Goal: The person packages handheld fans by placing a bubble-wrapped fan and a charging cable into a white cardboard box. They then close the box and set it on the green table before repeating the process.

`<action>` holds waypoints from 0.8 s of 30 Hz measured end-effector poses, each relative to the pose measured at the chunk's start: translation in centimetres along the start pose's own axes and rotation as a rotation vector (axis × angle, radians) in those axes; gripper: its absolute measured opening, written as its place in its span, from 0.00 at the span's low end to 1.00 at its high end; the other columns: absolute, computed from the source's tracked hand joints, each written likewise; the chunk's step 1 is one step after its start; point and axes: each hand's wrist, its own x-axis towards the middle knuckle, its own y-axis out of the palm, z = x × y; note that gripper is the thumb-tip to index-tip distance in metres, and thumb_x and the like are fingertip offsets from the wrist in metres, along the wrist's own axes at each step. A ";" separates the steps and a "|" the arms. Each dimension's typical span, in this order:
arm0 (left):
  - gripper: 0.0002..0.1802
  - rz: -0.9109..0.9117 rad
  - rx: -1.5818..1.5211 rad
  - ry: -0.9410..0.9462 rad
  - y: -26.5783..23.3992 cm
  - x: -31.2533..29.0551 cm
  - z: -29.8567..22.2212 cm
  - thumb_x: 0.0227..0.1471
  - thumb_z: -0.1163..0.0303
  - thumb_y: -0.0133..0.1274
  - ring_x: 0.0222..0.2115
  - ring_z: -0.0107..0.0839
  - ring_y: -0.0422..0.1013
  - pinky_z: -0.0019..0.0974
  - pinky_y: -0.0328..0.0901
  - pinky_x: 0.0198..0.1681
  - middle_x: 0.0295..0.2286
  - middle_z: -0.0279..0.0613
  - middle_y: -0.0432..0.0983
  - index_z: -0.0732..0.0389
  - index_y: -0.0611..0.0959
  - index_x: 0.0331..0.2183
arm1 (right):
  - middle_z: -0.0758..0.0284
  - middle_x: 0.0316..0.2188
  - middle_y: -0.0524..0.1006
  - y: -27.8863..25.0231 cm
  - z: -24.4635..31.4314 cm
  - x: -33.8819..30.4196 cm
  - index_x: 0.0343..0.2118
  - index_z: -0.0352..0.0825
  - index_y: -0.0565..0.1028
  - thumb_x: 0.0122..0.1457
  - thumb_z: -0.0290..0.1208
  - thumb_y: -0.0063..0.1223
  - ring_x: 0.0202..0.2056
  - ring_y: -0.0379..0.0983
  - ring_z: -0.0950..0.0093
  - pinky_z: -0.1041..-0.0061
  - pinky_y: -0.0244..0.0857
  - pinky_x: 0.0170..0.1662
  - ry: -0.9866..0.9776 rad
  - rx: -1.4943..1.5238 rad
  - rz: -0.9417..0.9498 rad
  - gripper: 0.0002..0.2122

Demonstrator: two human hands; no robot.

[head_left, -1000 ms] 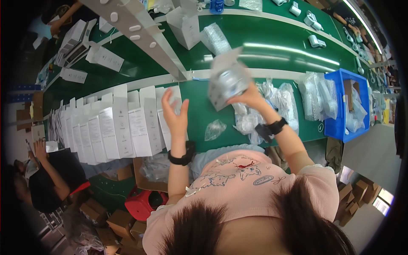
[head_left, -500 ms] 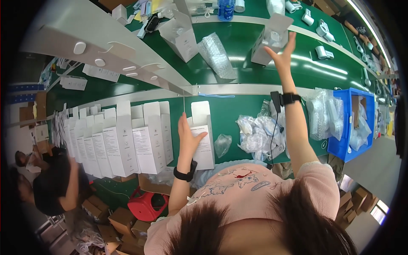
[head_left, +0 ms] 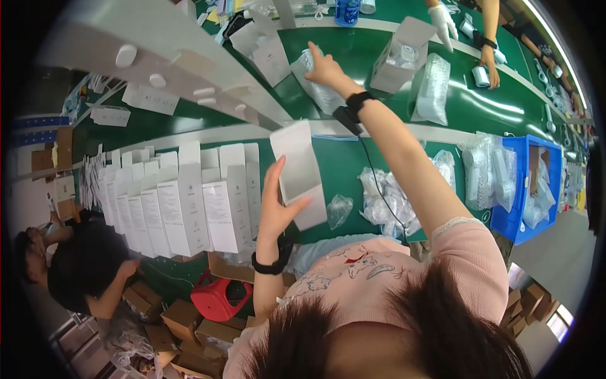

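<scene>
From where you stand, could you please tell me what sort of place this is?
Probably a factory packing workshop: white boxes stand in a row on a green worktop, bubble-wrapped packages lie nearby, and a co-worker's gloved hand shows at the far side.

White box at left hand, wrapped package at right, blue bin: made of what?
White box: apparently matte cardboard, by its crisp folds. Wrapped package: seemingly glossy bubble wrap, by bumpy glints; contents unclear. Blue bin: probably smooth plastic, evenly coloured.

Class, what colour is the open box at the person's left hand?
The open box at the left hand is white, best seen in the head view.
</scene>
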 end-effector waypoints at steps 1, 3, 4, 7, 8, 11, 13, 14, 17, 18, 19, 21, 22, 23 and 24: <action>0.37 -0.013 -0.002 -0.013 0.0 0.0 -0.2 0.28 0.76 0.61 0.49 0.40 0.57 0.37 0.54 0.50 0.45 0.48 0.60 0.61 0.65 0.45 | 0.44 0.38 0.64 -0.6 0.4 -1.0 0.57 0.42 0.46 0.37 0.40 0.58 0.41 0.64 0.53 0.64 0.63 0.43 -0.085 0.089 0.027 0.44; 0.36 -0.090 0.153 0.112 0.2 0.7 -0.2 0.27 0.75 0.62 0.49 0.43 0.56 0.39 0.55 0.50 0.46 0.49 0.60 0.60 0.66 0.43 | 0.46 0.47 0.60 -2.7 0.3 -5.3 0.58 0.43 0.45 0.37 0.32 0.53 0.45 0.62 0.53 0.65 0.60 0.46 -0.226 0.303 -0.021 0.42; 0.35 -0.118 0.227 0.176 0.4 1.2 0.0 0.26 0.75 0.62 0.49 0.44 0.56 0.40 0.55 0.50 0.46 0.49 0.60 0.60 0.67 0.42 | 0.49 0.48 0.61 -4.5 0.3 -8.0 0.58 0.43 0.45 0.37 0.30 0.53 0.45 0.62 0.56 0.65 0.60 0.46 -0.363 0.397 -0.125 0.42; 0.35 -0.089 0.246 0.262 2.0 2.6 -0.5 0.26 0.74 0.63 0.49 0.47 0.56 0.41 0.55 0.49 0.46 0.50 0.60 0.59 0.67 0.42 | 0.60 0.46 0.63 -10.3 -1.0 -15.4 0.56 0.41 0.50 0.38 0.26 0.50 0.44 0.64 0.65 0.68 0.60 0.46 -0.410 0.576 -0.395 0.37; 0.35 -0.090 0.261 0.301 2.6 2.9 -0.4 0.26 0.73 0.63 0.49 0.48 0.56 0.42 0.55 0.49 0.46 0.50 0.60 0.59 0.67 0.42 | 0.60 0.46 0.63 -11.4 -0.6 -17.4 0.56 0.41 0.50 0.38 0.26 0.50 0.44 0.64 0.65 0.68 0.60 0.46 -0.402 0.574 -0.396 0.37; 0.35 -0.068 0.316 0.355 4.6 3.8 0.5 0.26 0.72 0.64 0.48 0.48 0.57 0.42 0.56 0.48 0.46 0.50 0.60 0.58 0.66 0.41 | 0.64 0.44 0.64 -13.3 0.0 -21.9 0.51 0.40 0.55 0.41 0.25 0.49 0.43 0.64 0.70 0.72 0.60 0.47 -0.171 1.277 -0.456 0.29; 0.35 -0.050 0.342 0.386 5.8 3.7 1.2 0.26 0.72 0.64 0.47 0.49 0.57 0.42 0.56 0.48 0.45 0.50 0.60 0.58 0.65 0.40 | 0.65 0.42 0.64 -13.1 0.7 -23.1 0.49 0.39 0.56 0.45 0.27 0.48 0.43 0.64 0.72 0.74 0.59 0.47 -0.214 1.475 -0.714 0.26; 0.36 -0.070 0.319 0.395 6.3 3.6 1.6 0.26 0.72 0.64 0.47 0.49 0.58 0.42 0.56 0.47 0.45 0.51 0.60 0.59 0.64 0.40 | 0.65 0.41 0.64 -12.7 1.1 -23.5 0.48 0.39 0.56 0.46 0.28 0.48 0.43 0.63 0.73 0.75 0.59 0.47 -0.240 1.570 -0.847 0.24; 0.37 -0.096 0.272 0.425 7.8 3.1 2.0 0.27 0.72 0.65 0.46 0.49 0.59 0.41 0.57 0.47 0.45 0.54 0.60 0.59 0.61 0.39 | 0.66 0.42 0.63 -10.6 2.5 -22.5 0.49 0.39 0.54 0.48 0.28 0.49 0.43 0.62 0.73 0.74 0.58 0.47 -0.286 1.712 -0.935 0.25; 0.38 -0.111 0.242 0.355 8.2 2.8 2.0 0.27 0.72 0.65 0.46 0.48 0.60 0.41 0.57 0.46 0.44 0.55 0.60 0.59 0.59 0.40 | 0.66 0.42 0.63 -9.6 3.0 -22.1 0.49 0.39 0.54 0.48 0.28 0.49 0.43 0.62 0.73 0.74 0.58 0.47 -0.284 1.711 -0.947 0.25; 0.38 -0.127 0.212 0.285 8.5 2.5 2.0 0.28 0.73 0.65 0.45 0.48 0.61 0.40 0.57 0.46 0.44 0.56 0.60 0.60 0.58 0.40 | 0.65 0.42 0.62 -8.7 3.4 -21.7 0.49 0.39 0.53 0.48 0.26 0.49 0.43 0.62 0.73 0.74 0.58 0.47 -0.326 1.575 -1.006 0.25; 0.39 -0.140 0.186 0.214 8.9 2.1 1.9 0.29 0.73 0.65 0.45 0.48 0.61 0.40 0.58 0.46 0.44 0.58 0.60 0.60 0.56 0.40 | 0.65 0.42 0.62 -7.3 3.8 -21.8 0.49 0.38 0.52 0.48 0.24 0.49 0.42 0.61 0.74 0.74 0.57 0.47 -0.361 1.438 -1.061 0.26; 0.39 -0.178 0.156 0.198 9.2 1.9 1.8 0.29 0.73 0.64 0.45 0.48 0.61 0.40 0.58 0.46 0.44 0.58 0.60 0.60 0.56 0.40 | 0.65 0.42 0.61 -6.7 3.7 -22.3 0.49 0.38 0.52 0.48 0.24 0.50 0.43 0.60 0.74 0.74 0.57 0.47 -0.394 1.227 -1.107 0.26; 0.39 -0.221 0.127 0.180 9.3 1.7 1.7 0.30 0.73 0.64 0.45 0.47 0.62 0.40 0.57 0.46 0.43 0.59 0.60 0.61 0.55 0.40 | 0.64 0.42 0.61 -6.3 4.0 -22.8 0.49 0.37 0.52 0.48 0.23 0.50 0.43 0.60 0.74 0.74 0.57 0.47 -0.425 1.018 -1.137 0.26; 0.39 -0.264 0.098 0.163 9.3 1.6 1.6 0.31 0.73 0.64 0.44 0.47 0.62 0.40 0.57 0.46 0.43 0.59 0.60 0.61 0.54 0.40 | 0.64 0.42 0.60 -6.1 4.2 -23.1 0.48 0.37 0.52 0.47 0.22 0.50 0.43 0.59 0.75 0.74 0.56 0.47 -0.451 0.808 -1.159 0.26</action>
